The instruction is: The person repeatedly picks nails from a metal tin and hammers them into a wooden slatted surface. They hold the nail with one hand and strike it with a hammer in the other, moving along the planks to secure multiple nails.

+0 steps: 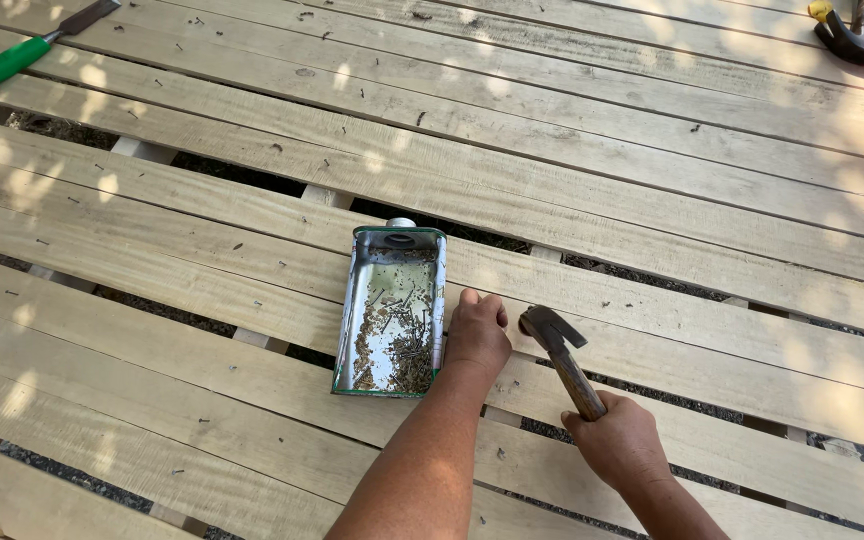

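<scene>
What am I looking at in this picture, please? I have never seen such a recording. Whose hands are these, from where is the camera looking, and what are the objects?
There is no machine here. The picture comes from one camera worn on a person's head, looking down, so the two bare arms at the bottom are that person's own.

The surface is a run of pale wooden planks with dark gaps between them. The right hand grips the wooden handle of a claw hammer, whose head is close to the left hand. The left hand rests on a plank, its fingers curled; whether they pinch a nail cannot be seen.

Beside the left hand lies a cut-open metal can holding many nails. Far off are a green-handled tool at the top left and a second hammer at the top right.
</scene>
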A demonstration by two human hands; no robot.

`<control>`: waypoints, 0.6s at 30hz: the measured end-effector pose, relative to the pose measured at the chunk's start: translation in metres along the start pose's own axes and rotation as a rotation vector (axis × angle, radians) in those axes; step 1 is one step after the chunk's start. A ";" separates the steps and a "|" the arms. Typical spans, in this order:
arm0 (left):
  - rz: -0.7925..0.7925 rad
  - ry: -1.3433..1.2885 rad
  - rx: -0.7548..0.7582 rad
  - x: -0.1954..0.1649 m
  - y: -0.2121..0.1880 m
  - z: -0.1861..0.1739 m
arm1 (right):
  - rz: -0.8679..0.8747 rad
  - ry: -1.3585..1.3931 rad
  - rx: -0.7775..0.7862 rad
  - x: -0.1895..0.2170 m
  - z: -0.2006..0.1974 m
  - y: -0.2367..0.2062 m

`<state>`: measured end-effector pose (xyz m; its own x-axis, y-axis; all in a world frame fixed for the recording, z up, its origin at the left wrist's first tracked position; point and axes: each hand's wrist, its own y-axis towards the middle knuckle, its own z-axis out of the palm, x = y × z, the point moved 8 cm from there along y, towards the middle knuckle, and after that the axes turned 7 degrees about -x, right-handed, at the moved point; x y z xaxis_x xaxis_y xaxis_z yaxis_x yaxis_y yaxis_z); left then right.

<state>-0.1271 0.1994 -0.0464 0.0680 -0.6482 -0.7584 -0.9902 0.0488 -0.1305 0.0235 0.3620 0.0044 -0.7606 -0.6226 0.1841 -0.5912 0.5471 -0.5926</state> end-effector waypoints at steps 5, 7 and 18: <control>-0.005 0.004 0.001 -0.005 -0.001 -0.008 | -0.039 0.041 -0.024 0.002 -0.001 0.004; 0.005 0.020 0.012 -0.007 -0.003 -0.009 | -0.051 0.138 -0.033 -0.002 0.001 0.001; -0.065 0.035 0.080 -0.009 -0.005 -0.012 | 0.076 0.164 -0.049 -0.016 -0.006 0.009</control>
<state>-0.1242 0.1962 -0.0309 0.1263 -0.6779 -0.7242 -0.9709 0.0653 -0.2304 0.0291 0.3805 0.0008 -0.8348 -0.4811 0.2677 -0.5396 0.6183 -0.5715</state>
